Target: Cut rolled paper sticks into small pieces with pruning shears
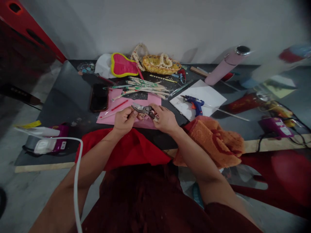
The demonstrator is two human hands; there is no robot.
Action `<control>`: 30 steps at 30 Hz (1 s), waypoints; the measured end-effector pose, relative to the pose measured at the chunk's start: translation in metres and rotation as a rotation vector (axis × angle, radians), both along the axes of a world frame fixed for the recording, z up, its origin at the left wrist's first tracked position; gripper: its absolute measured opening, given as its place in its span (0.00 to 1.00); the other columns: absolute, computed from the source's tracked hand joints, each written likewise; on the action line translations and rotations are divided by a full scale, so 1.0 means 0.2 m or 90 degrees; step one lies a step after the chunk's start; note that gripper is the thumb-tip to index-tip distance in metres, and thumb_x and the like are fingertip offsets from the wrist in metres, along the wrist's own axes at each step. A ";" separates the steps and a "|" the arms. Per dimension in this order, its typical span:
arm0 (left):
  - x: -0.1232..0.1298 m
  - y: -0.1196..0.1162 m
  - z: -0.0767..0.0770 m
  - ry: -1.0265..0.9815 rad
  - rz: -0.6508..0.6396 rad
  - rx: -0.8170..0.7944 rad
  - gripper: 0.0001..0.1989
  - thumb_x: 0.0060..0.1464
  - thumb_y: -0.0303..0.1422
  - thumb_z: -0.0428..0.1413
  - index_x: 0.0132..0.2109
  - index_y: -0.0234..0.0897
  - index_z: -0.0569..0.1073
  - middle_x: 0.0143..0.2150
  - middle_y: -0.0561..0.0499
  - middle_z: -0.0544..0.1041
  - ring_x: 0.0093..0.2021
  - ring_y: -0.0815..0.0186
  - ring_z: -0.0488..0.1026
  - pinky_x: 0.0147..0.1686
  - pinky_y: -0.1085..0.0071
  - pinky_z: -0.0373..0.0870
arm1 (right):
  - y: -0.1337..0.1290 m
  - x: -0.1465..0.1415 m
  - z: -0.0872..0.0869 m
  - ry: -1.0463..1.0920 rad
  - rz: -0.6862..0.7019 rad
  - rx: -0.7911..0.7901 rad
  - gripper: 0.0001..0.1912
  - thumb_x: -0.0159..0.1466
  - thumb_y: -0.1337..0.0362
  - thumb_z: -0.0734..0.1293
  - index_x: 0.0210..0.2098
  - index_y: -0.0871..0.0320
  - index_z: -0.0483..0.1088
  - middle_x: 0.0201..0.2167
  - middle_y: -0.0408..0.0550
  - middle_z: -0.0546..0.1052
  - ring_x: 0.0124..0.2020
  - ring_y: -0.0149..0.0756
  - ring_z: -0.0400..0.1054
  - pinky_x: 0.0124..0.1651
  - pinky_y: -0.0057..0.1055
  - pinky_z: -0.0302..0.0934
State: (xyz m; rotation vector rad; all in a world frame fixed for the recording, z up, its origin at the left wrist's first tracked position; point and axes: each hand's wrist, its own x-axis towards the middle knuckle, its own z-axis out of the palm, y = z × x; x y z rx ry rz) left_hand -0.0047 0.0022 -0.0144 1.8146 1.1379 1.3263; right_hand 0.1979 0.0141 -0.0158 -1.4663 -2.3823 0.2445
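My right hand (165,118) is closed round the handles of a pair of pruning shears (143,109), whose blades point left. Beside the blades, my left hand (125,120) is closed in a pinch; what it holds, if anything, is too small to make out. Both hands are over a pink sheet (153,124) with small pale cut pieces (143,116) under the shears. A red stick (120,105) lies on the sheet by my left hand. Just behind, several thin sticks (145,86) with green and white wrapping lie in a pile.
A phone (99,97) lies left of the sheet. On the right, a blue glue gun (196,103) rests on white paper (186,111), near an orange towel (206,136). A yellow basket (152,67), a pink bottle (224,66) stand behind. A white cable (76,181) crosses my left arm.
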 end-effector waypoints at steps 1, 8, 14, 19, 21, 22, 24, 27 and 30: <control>0.00 0.00 0.00 0.002 0.001 0.005 0.14 0.60 0.35 0.52 0.29 0.34 0.75 0.28 0.49 0.79 0.30 0.69 0.75 0.33 0.75 0.70 | 0.00 0.00 -0.01 0.004 -0.004 0.004 0.27 0.60 0.63 0.61 0.59 0.56 0.59 0.43 0.52 0.74 0.43 0.44 0.67 0.46 0.35 0.60; 0.00 0.01 0.00 0.022 0.039 -0.017 0.11 0.59 0.35 0.53 0.34 0.33 0.76 0.25 0.51 0.77 0.23 0.73 0.68 0.24 0.78 0.64 | 0.02 0.00 -0.04 -0.014 -0.038 0.037 0.33 0.59 0.61 0.62 0.63 0.56 0.54 0.50 0.55 0.71 0.50 0.50 0.63 0.50 0.42 0.57; 0.00 0.00 0.01 0.021 0.017 -0.041 0.15 0.60 0.38 0.52 0.32 0.34 0.78 0.23 0.52 0.75 0.21 0.73 0.66 0.27 0.76 0.67 | 0.02 0.01 -0.04 -0.032 -0.028 0.045 0.35 0.59 0.59 0.63 0.65 0.55 0.50 0.53 0.55 0.68 0.51 0.51 0.61 0.50 0.43 0.57; 0.00 0.01 0.02 -0.038 -0.030 -0.061 0.15 0.60 0.38 0.52 0.31 0.34 0.77 0.17 0.55 0.68 0.19 0.73 0.64 0.27 0.75 0.67 | 0.03 0.02 -0.05 -0.012 -0.020 0.052 0.34 0.60 0.57 0.62 0.64 0.55 0.52 0.51 0.54 0.69 0.51 0.50 0.61 0.50 0.42 0.57; 0.00 0.00 0.03 -0.058 -0.047 -0.068 0.16 0.59 0.39 0.53 0.29 0.34 0.76 0.16 0.55 0.67 0.18 0.74 0.63 0.26 0.75 0.67 | 0.03 0.02 -0.05 -0.001 -0.011 0.051 0.33 0.60 0.58 0.62 0.64 0.55 0.53 0.51 0.54 0.70 0.51 0.49 0.62 0.50 0.42 0.57; 0.00 0.00 0.03 -0.063 -0.052 -0.070 0.16 0.59 0.39 0.53 0.29 0.34 0.76 0.16 0.55 0.67 0.17 0.74 0.62 0.25 0.75 0.67 | 0.03 0.02 -0.05 0.003 -0.008 0.049 0.33 0.61 0.58 0.62 0.64 0.55 0.53 0.51 0.54 0.70 0.50 0.49 0.62 0.50 0.41 0.57; 0.00 0.00 0.03 -0.067 -0.055 -0.072 0.16 0.59 0.39 0.53 0.28 0.34 0.75 0.16 0.55 0.67 0.17 0.74 0.61 0.24 0.74 0.66 | 0.03 0.02 -0.05 0.010 -0.003 0.044 0.32 0.61 0.58 0.62 0.63 0.55 0.54 0.49 0.53 0.71 0.49 0.47 0.64 0.50 0.40 0.58; 0.00 0.01 0.03 -0.061 -0.047 -0.069 0.16 0.60 0.39 0.52 0.28 0.34 0.75 0.16 0.54 0.68 0.17 0.74 0.60 0.24 0.75 0.66 | 0.02 0.01 -0.04 0.015 -0.002 0.031 0.29 0.61 0.59 0.61 0.62 0.55 0.57 0.45 0.52 0.73 0.47 0.45 0.66 0.49 0.37 0.58; 0.00 0.01 0.02 -0.058 -0.033 -0.068 0.17 0.60 0.39 0.52 0.28 0.34 0.74 0.18 0.53 0.69 0.18 0.74 0.62 0.25 0.75 0.67 | 0.01 0.00 -0.03 0.005 -0.009 0.026 0.28 0.62 0.59 0.60 0.61 0.56 0.58 0.43 0.52 0.74 0.45 0.45 0.67 0.48 0.36 0.59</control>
